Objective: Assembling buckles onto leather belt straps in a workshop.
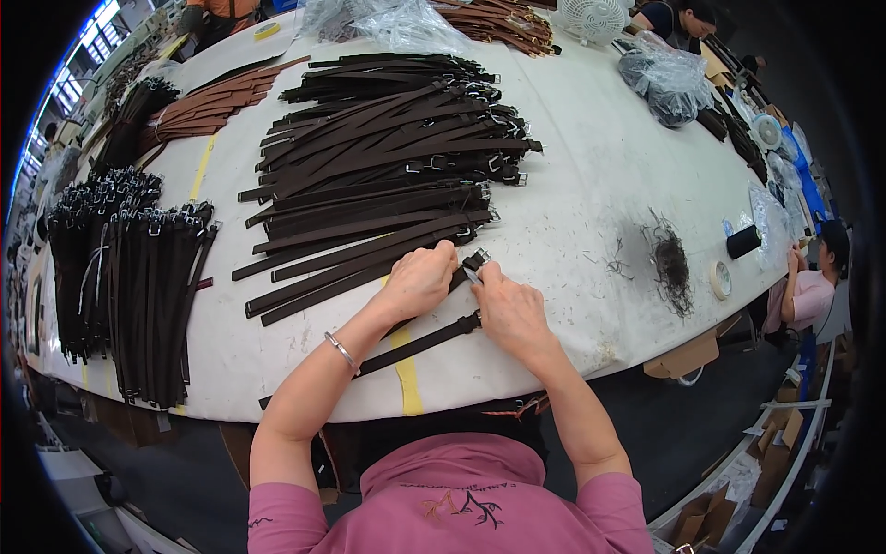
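My left hand (421,279), with a silver bangle at its wrist, is closed on a dark brown strap (459,279) near its buckle end. My right hand (510,310) meets it there, its fingers closed around a small shiny metal tool (473,275) whose tip points at the strap; its exact kind is mostly hidden. Just below both hands another buckled strap (420,345) lies slantwise on the table, passing under my left forearm. Beyond my left hand spreads a big pile of similar dark straps (369,175), their metal buckles mostly toward the right.
Bundled dark straps (152,295) lie at the left, with brown straps (217,102) behind. On the white table (572,212), right, are dark thread scraps (671,258), a black thread spool (743,242) and a tape roll (721,280). A person in pink (812,286) works at the far right.
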Available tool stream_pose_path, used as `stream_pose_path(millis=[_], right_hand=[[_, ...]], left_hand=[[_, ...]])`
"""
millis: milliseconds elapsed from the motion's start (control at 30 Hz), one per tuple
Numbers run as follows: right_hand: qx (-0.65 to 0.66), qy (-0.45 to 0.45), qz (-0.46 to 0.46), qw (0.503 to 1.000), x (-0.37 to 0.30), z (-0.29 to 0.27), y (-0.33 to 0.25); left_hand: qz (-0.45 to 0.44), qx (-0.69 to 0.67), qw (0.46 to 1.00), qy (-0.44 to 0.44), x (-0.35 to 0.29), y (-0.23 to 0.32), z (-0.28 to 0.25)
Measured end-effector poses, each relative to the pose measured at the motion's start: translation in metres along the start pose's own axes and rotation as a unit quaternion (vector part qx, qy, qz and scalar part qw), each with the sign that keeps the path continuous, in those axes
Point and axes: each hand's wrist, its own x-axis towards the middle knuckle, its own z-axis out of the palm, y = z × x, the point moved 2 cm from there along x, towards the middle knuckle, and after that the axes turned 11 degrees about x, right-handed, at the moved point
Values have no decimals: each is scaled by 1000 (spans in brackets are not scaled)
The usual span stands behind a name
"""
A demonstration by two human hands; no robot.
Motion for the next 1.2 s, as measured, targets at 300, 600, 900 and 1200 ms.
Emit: stream_pose_path(millis=[300,600,900,1200], right_hand=[[-15,3,-38,999,-3,-3,1],[-65,-14,-56,996,2,-1,0],[126,-58,56,989,19,-38,18],[56,-46,12,997,16,-26,7]], left_hand=[[-14,14,1000,0,1,1,1],[-6,24,1000,-7,1,2,2],[-14,-24,1000,4,0,-2,-2],[-51,-110,992,-21,2,-1,-7]])
